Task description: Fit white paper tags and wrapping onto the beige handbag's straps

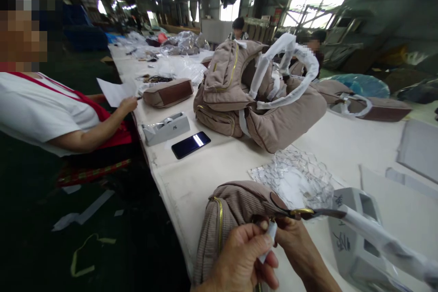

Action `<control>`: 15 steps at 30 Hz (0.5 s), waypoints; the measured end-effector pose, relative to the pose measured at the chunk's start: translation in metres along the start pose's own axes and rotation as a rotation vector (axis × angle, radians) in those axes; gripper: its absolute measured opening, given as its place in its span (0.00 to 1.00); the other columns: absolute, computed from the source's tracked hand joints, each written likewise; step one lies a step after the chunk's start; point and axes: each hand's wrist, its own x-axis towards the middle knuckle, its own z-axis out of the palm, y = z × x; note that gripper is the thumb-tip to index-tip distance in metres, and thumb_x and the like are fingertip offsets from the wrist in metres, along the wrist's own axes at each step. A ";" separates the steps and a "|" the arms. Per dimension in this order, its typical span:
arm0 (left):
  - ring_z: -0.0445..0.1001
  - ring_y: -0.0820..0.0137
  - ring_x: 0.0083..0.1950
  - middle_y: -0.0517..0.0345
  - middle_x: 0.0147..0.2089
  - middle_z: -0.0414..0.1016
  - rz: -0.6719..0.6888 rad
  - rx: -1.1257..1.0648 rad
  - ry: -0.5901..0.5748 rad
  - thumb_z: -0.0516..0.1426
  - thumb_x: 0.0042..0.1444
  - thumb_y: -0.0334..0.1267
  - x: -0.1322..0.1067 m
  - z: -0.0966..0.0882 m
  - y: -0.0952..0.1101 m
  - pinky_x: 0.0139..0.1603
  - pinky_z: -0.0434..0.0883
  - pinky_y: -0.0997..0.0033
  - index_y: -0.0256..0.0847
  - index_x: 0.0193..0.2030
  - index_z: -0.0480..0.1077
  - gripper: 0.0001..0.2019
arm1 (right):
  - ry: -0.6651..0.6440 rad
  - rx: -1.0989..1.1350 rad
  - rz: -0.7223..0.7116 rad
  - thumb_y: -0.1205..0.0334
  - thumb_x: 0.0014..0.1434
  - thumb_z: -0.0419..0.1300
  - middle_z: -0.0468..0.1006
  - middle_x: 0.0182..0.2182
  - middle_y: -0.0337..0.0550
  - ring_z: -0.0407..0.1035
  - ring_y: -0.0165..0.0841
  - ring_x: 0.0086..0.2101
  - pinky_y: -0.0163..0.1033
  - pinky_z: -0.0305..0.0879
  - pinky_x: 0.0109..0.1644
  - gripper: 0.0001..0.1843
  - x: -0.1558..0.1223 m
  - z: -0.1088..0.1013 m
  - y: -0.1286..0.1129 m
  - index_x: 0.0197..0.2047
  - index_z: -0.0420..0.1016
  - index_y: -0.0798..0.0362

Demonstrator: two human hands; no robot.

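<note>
A taupe corduroy handbag (246,194) with a gold zipper lies at the table's near edge, below the camera. My left hand (239,255) is closed in a pinch on a small white-wrapped tab (268,242) hanging from a little metal fitting. Just right of it, my right hand (296,244) is closed at the handbag's upper edge, under the strap end. Its fingertips are partly hidden behind the tab. From a gold buckle, the dark strap (330,212) runs right into white wrapping.
Several stacked taupe bags (236,86) with wrapped handles stand ahead. A phone (190,144) and a grey tape dispenser (167,128) lie left of them; another dispenser (354,237) stands at right. Crumpled clear plastic (294,178) lies between. A person (68,114) sits at left holding paper.
</note>
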 end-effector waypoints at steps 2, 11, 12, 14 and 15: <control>0.62 0.80 0.13 0.62 0.19 0.67 0.120 0.124 0.027 0.64 0.40 0.53 0.000 -0.001 0.000 0.13 0.57 0.82 0.37 0.27 0.62 0.22 | 0.036 -0.031 0.038 0.49 0.48 0.64 0.70 0.20 0.40 0.62 0.29 0.21 0.31 0.59 0.21 0.17 -0.003 -0.005 -0.001 0.25 0.73 0.57; 0.63 0.79 0.18 0.62 0.24 0.65 0.271 0.393 0.045 0.57 0.52 0.54 -0.004 0.003 -0.001 0.18 0.60 0.81 0.37 0.31 0.62 0.20 | 0.084 -0.721 -0.537 0.62 0.58 0.56 0.78 0.29 0.41 0.70 0.28 0.24 0.28 0.66 0.26 0.14 -0.035 -0.014 -0.042 0.48 0.70 0.52; 0.62 0.79 0.19 0.62 0.24 0.65 0.279 0.380 0.044 0.57 0.52 0.55 -0.004 0.003 -0.002 0.18 0.61 0.80 0.37 0.30 0.62 0.20 | 0.031 -0.756 -0.579 0.64 0.59 0.55 0.77 0.29 0.41 0.70 0.27 0.24 0.28 0.66 0.26 0.15 -0.032 -0.012 -0.047 0.50 0.68 0.53; 0.61 0.79 0.19 0.63 0.24 0.64 0.292 0.357 0.042 0.57 0.50 0.56 -0.003 0.004 -0.002 0.18 0.62 0.80 0.37 0.29 0.61 0.21 | -0.071 -0.811 -0.601 0.66 0.60 0.52 0.75 0.25 0.39 0.69 0.26 0.23 0.28 0.64 0.25 0.11 -0.027 -0.008 -0.056 0.46 0.69 0.52; 0.61 0.79 0.19 0.63 0.23 0.63 0.295 0.348 0.042 0.58 0.50 0.56 -0.003 0.004 -0.002 0.17 0.62 0.79 0.38 0.29 0.61 0.21 | -0.115 -0.830 -0.604 0.67 0.61 0.50 0.74 0.24 0.38 0.68 0.26 0.22 0.29 0.63 0.25 0.08 -0.025 -0.009 -0.061 0.40 0.69 0.52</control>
